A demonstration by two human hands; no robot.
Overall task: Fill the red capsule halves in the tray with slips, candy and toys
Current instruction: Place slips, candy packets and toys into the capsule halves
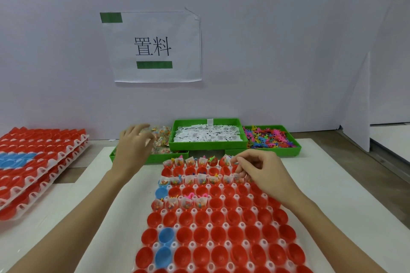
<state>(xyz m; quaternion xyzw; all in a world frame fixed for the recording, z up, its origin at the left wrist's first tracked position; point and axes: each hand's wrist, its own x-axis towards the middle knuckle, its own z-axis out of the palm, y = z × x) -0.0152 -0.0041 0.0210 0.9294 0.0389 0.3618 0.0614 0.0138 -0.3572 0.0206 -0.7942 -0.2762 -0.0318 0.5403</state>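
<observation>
Red capsule halves (pixel 218 238) sit open-side up in the white tray (pixel 224 226) on the desk (pixel 115 224), tray's long axis running away from us. Our left hand (pixel 133 150) reaches over the green candy bin (pixel 155 158), fingers curled loosely; whether they grip anything we cannot tell. Our right hand (pixel 258 169) hovers at the tray's far right, fingers pinched on a small item too tiny to identify. Slips bin (pixel 208 146) and toys bin (pixel 296 147) stand behind. Tray's near edge is cut off.
</observation>
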